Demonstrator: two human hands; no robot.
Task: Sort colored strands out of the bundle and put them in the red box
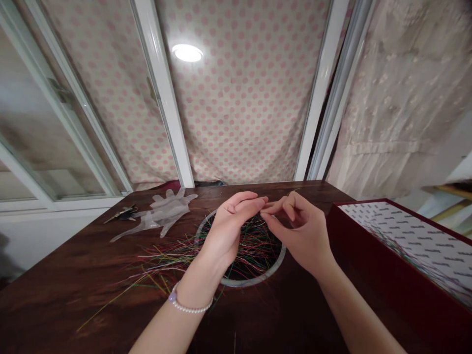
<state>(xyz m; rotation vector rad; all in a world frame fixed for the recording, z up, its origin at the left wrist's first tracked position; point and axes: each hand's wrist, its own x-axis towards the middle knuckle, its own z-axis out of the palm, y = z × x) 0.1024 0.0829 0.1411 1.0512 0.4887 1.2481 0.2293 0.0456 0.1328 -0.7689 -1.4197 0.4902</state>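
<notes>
My left hand (239, 216) is closed above the pile, its thumb pressed against the fingers. Facing it, my right hand (298, 228) pinches with thumb and forefinger, and the fingertips of both hands meet. A fine, wire-like strand shows faintly at the top of my right fingers; what lies between my left fingers is hidden. Beneath both hands, a tangle of thin coloured wires (254, 248), red, green, yellow and white, lies over a round, dark-centred thing with a pale rim (254, 281). Many wire ends spread out to the left across the dark wooden table (81, 270).
Clear plastic gloves (167, 211) lie at the back left, beside a small dark metal tool or keys (123, 214). On the right stands a dark red box (368, 246) with a printed white lining and more thin wires inside. Behind the table are framed glass panels and a dotted curtain (243, 108).
</notes>
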